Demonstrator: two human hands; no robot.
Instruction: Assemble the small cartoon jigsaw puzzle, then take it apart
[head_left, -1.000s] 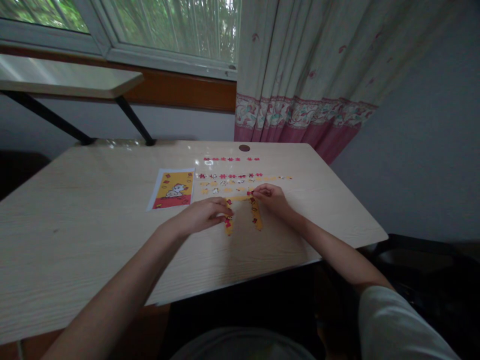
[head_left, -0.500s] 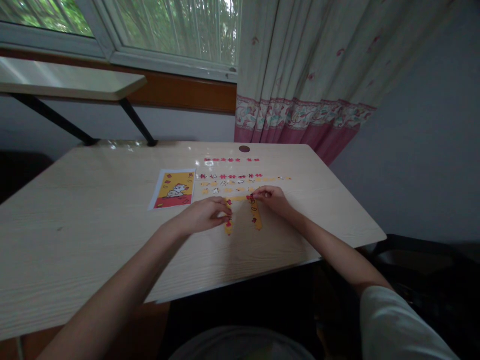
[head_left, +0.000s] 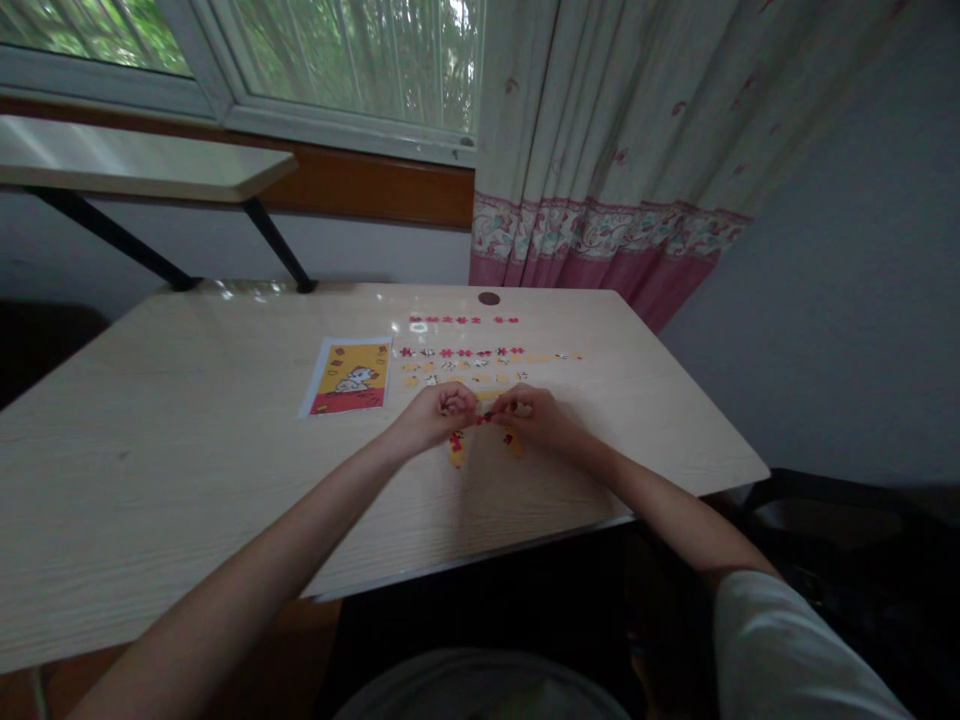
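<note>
My left hand and my right hand meet in front of me, fingertips pinched at a small dark red puzzle piece. My fingers cover part of it. Beneath them lies a partly joined yellow puzzle border: the top strip shows between my hands, the left strip below my left hand, the right strip below my right. Red patches mark both side strips. Just beyond my hands are rows of loose yellow puzzle pieces.
Left of the pieces lies a printed picture of a white animal on yellow and red. Red puzzle pieces line up farther back on the wooden desk. A raised shelf stands at back left; a curtain hangs behind.
My right hand has moved left and toward me from the right strip with a red piece. My left hand has lifted off the left strip and closed at the same piece.
</note>
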